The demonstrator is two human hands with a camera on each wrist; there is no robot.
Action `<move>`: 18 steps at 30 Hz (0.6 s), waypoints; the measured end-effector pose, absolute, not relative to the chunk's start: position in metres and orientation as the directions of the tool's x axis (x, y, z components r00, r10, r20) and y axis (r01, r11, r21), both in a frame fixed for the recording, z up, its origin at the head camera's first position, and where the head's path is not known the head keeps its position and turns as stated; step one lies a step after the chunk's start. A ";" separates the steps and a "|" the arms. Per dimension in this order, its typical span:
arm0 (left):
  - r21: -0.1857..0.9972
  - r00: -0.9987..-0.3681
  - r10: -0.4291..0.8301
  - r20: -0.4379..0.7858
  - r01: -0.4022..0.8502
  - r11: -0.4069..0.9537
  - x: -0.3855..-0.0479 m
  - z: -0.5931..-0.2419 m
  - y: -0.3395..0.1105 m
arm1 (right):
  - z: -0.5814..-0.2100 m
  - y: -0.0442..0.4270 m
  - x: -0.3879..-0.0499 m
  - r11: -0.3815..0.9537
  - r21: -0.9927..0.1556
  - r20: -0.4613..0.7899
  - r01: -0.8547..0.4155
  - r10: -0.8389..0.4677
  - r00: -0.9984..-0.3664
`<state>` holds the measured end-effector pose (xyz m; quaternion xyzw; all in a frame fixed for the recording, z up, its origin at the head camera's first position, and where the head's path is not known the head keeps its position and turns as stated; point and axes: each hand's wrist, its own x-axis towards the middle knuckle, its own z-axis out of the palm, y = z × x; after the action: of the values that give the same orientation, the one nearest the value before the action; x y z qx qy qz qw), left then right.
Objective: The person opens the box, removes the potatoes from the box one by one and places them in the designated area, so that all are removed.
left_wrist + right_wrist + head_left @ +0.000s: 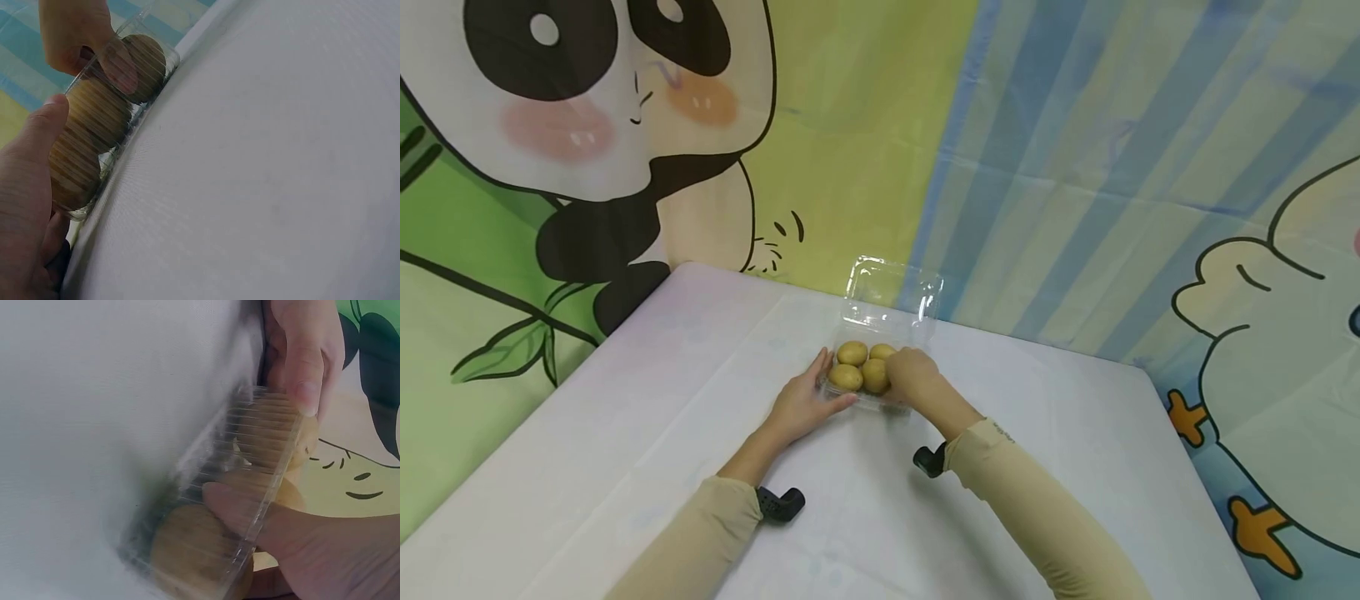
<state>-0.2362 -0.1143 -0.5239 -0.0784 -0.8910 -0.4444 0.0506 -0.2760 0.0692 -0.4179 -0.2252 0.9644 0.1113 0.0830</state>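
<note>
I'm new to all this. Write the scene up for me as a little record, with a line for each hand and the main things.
Container: clear plastic, on the table
Lid: open, at the far side
Contents: at least five potatoes, by their look
Left hand: holds the container's left end
Right hand: reaches into the right end, apparently gripping one potato
Table: white covering
Backdrop: cartoon panda

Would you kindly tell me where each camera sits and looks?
Head: worn there, facing forward and down at the box; left hand, right hand and sleeves show.
Left wrist: worn there, facing forward-right at the box; both hands show.
Right wrist: worn there, facing forward-left at the box; both hands show.
Wrist views share the box, potatoes and hands.
</note>
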 end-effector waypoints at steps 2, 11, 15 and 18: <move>0.787 -0.983 0.092 0.159 0.182 0.589 -0.236 -0.523 -0.114 | -0.419 0.072 -0.277 0.879 0.165 -0.207 -0.447 -0.412 -0.887; 0.777 -0.978 0.099 0.181 0.204 0.596 -0.237 -0.522 -0.115 | -0.422 0.080 -0.288 0.879 0.163 -0.231 -0.447 -0.407 -0.884; 0.779 -0.980 0.100 0.173 0.198 0.595 -0.236 -0.521 -0.115 | -0.421 0.083 -0.290 0.872 0.145 -0.244 -0.467 -0.426 -0.871; 0.783 -0.981 0.095 0.171 0.194 0.591 -0.235 -0.521 -0.114 | -0.418 0.085 -0.290 0.867 0.131 -0.247 -0.481 -0.441 -0.863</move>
<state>-0.2347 -0.1140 -0.5211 -0.0812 -0.8903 -0.4446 0.0554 -0.2903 0.0851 -0.4184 -0.2398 0.9605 0.0944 0.1050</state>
